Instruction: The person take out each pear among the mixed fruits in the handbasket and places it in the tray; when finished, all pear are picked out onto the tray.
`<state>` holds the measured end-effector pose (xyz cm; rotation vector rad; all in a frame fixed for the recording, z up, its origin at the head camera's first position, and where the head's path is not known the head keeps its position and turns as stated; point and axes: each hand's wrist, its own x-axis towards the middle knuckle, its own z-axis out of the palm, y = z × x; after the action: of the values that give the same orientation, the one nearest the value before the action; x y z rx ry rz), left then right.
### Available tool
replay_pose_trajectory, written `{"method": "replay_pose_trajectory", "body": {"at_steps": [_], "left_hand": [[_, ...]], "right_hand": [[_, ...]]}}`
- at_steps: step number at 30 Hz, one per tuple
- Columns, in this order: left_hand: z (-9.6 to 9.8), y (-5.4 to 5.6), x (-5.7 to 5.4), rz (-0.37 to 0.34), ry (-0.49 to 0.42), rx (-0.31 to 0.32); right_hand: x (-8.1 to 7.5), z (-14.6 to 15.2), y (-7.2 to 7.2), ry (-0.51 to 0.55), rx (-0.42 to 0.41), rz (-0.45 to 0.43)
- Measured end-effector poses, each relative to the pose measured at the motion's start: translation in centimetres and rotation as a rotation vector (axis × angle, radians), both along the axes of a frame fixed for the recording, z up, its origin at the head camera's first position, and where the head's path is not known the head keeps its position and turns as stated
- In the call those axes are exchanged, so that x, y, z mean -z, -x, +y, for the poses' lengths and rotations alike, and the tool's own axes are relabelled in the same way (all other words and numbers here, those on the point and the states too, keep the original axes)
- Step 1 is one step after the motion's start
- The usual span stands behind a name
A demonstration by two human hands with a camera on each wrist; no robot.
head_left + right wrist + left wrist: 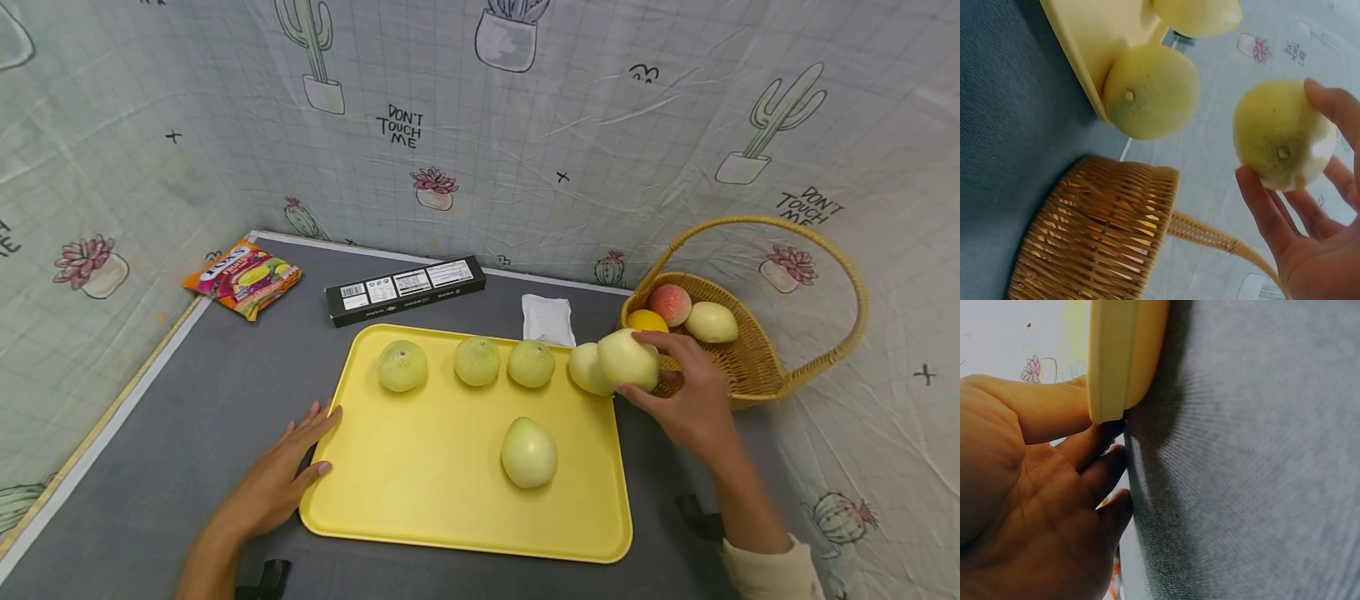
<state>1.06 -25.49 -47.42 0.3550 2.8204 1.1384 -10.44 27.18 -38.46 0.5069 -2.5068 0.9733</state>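
Observation:
My right hand [686,387] pinches a pale yellow-green pomelo-like fruit [628,360] between thumb and fingers, over the tray's back right corner. In the right wrist view this held fruit [1282,134] hangs apart from another like it [1154,92] at the tray's corner. Several more such fruits sit on the yellow tray [420,492]: a row along the back, starting with the leftmost fruit [402,366], and a pear-shaped one [529,452] right of the middle. Straight fingers of my left hand [273,479] touch the tray's left edge; the left wrist view shows the thumb against its rim [1110,362].
A wicker basket [750,358] with a tall handle stands at the right, holding a peach [670,305], a yellow fruit [647,322] and a pale oval fruit [712,322]. Behind the tray lie a black box [405,290], a white packet [547,320] and a colourful snack bag [246,279].

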Motion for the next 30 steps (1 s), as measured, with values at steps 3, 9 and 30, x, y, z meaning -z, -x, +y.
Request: {"method": "replay_pose_trajectory", "body": {"at_steps": [3, 9, 30], "left_hand": [[0.0, 0.0, 0.1, 0.03, 0.001, 0.007], [0.0, 0.0, 0.3, 0.081, 0.005, 0.017], [0.0, -0.1, -0.1, 0.001, -0.018, -0.006]], "right_hand": [[0.3, -0.1, -0.2, -0.012, -0.068, -0.029], [1.4, 0.1, -0.5, -0.047, -0.174, -0.097], [4.4, -0.1, -1.6, -0.159, -0.247, -0.287]]}}
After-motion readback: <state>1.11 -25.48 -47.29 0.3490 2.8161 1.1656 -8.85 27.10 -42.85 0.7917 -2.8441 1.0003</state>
